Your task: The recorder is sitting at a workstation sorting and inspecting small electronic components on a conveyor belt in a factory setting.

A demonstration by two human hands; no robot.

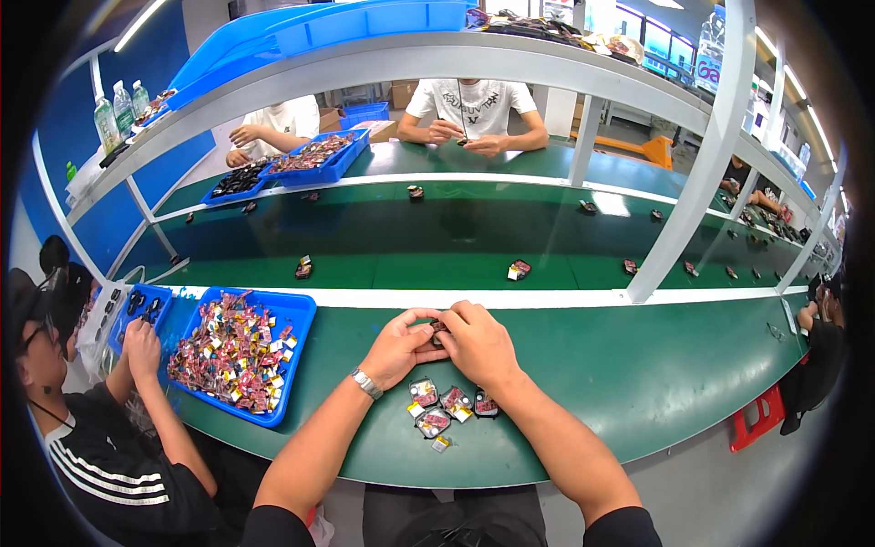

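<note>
Both my hands meet above the green workbench (592,365), fingers closed around a small dark casing (438,335). My left hand (398,350), with a metal watch on its wrist, grips it from the left. From the right, my right hand (480,345) pinches it, and the fingers cover most of it. Just below the hands lie several black casings (433,421) with reddish circuit boards and pale cells in them. One loose white-and-yellow piece (441,444) sits nearest me.
A blue tray (302,351) heaped with small boards stands left. Beyond a white rail (410,298), a green conveyor (401,271) carries spaced-out units, including a casing (519,270). A shelf post (697,155) rises right. Co-workers sit at left, across and far right.
</note>
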